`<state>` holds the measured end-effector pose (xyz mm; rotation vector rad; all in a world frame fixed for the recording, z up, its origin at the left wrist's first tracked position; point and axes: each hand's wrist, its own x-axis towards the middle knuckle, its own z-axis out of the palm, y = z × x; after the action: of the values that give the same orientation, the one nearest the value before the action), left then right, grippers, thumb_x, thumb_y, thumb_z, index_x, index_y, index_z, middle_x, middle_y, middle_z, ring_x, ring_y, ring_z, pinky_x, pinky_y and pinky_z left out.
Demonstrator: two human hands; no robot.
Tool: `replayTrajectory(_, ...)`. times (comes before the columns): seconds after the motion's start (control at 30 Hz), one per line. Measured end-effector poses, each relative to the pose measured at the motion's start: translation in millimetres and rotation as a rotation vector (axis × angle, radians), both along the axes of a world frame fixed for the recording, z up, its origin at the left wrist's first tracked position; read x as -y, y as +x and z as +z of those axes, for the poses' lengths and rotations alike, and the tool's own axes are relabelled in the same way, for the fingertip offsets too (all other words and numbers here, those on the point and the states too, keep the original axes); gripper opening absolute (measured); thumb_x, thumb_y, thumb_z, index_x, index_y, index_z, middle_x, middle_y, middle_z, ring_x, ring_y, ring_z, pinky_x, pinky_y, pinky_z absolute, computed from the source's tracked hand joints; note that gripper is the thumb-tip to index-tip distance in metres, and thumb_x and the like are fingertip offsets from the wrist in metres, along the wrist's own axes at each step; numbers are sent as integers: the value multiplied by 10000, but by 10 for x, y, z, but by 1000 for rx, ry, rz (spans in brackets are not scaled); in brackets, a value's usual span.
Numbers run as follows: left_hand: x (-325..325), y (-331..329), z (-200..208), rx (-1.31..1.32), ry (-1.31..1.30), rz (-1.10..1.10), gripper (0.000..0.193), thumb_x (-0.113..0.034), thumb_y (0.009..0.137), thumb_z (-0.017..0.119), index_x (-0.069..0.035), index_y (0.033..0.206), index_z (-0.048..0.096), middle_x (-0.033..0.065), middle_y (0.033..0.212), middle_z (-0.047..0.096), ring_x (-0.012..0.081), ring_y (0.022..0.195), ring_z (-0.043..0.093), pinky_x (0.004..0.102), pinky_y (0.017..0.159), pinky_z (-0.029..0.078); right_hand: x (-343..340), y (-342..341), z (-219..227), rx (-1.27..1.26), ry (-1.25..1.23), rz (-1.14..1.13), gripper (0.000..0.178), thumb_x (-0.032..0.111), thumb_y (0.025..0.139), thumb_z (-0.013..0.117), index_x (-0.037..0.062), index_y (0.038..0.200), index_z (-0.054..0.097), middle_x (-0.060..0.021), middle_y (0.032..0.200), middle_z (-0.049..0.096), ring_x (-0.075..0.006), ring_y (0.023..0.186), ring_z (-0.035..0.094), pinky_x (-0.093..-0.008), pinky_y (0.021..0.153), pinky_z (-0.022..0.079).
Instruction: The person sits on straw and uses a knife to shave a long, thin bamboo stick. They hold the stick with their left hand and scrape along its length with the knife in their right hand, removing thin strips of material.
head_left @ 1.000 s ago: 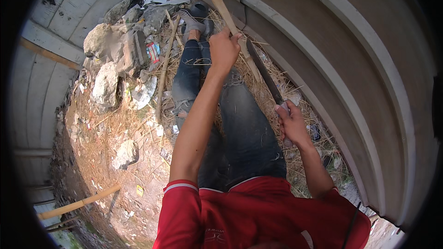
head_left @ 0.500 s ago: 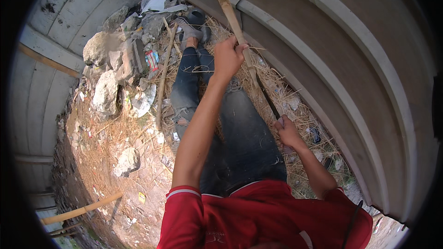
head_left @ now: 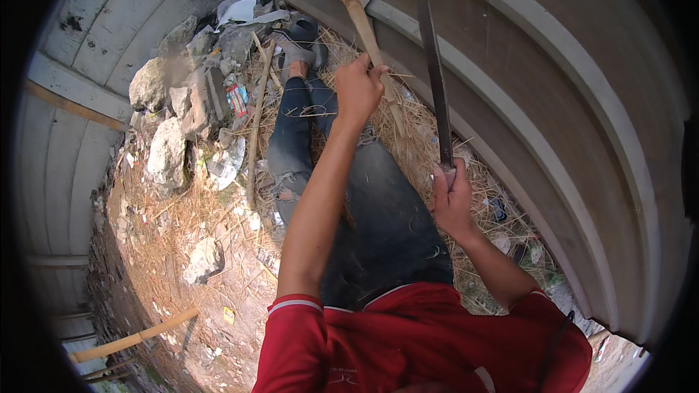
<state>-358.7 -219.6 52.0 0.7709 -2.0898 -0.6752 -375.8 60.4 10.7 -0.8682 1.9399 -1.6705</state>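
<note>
My left hand (head_left: 359,91) is closed around a pale bamboo pole (head_left: 357,11) that slants from the top of the view down toward my leg. The pole's lower end, narrowed and pale, shows past the hand above the straw. Off to the right, my right hand (head_left: 454,200) grips the handle of a long machete (head_left: 438,84). Its dark straight blade points away from me and stands apart from the pole, in front of the ribbed metal wall. The handle is mostly hidden in my fingers.
A ribbed metal wall (head_left: 539,94) rises close on the right. Broken rocks (head_left: 169,147) and litter lie at the left, with a thin stick (head_left: 256,138) beside my outstretched legs (head_left: 378,211). Straw covers the ground. Another bamboo pole (head_left: 135,336) juts in at lower left.
The machete has swung up and away from the pole's lower end, its blade turning from along the pole to pointing forward. My left hand and the pole have hardly moved.
</note>
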Motion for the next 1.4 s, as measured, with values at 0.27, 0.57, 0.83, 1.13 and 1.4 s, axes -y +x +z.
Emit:
replayTrajectory(0.27, 177, 297, -95, -49, 116, 7, 124, -62, 851, 746, 15, 949, 737, 210, 752, 711, 338, 665, 715, 400, 637, 530, 147, -295, 994, 314, 49, 12, 261, 246, 1058, 586, 16, 1161, 516, 9, 614, 490, -82, 449, 480, -261, 409, 390)
replayTrajectory(0.57, 170, 244, -208, -20, 53, 25, 138, -89, 842, 766, 13, 930, 735, 218, 736, 698, 381, 681, 705, 427, 646, 531, -170, -94, 97, 265, 535, 123, 281, 267, 1059, 581, 5, 1139, 519, -8, 655, 522, -88, 459, 497, -291, 379, 409)
replayTrajectory(0.83, 165, 224, -134, -37, 52, 72, 146, -89, 832, 777, 39, 859, 712, 232, 694, 666, 404, 654, 680, 449, 628, 513, 100, -193, 929, 189, -213, -58, 301, 260, 1039, 617, -9, 1125, 512, -22, 649, 522, -127, 475, 545, -294, 417, 441)
replayTrajectory(1.13, 67, 150, -166, -52, -27, -17, 175, -109, 820, 797, 25, 883, 703, 235, 688, 650, 416, 634, 657, 458, 605, 492, -152, -227, 324, 421, 441, 115, 265, 226, 1043, 601, 1, 1143, 503, -13, 604, 485, -121, 483, 555, -280, 432, 432)
replayTrajectory(1.4, -13, -19, -31, 19, -12, 8, 163, -87, 819, 791, 17, 934, 742, 192, 709, 700, 323, 638, 708, 397, 624, 532, 12, -9, 115, 35, -212, -136, 310, 254, 1037, 610, -15, 1134, 492, -22, 613, 503, -113, 439, 513, -303, 370, 406)
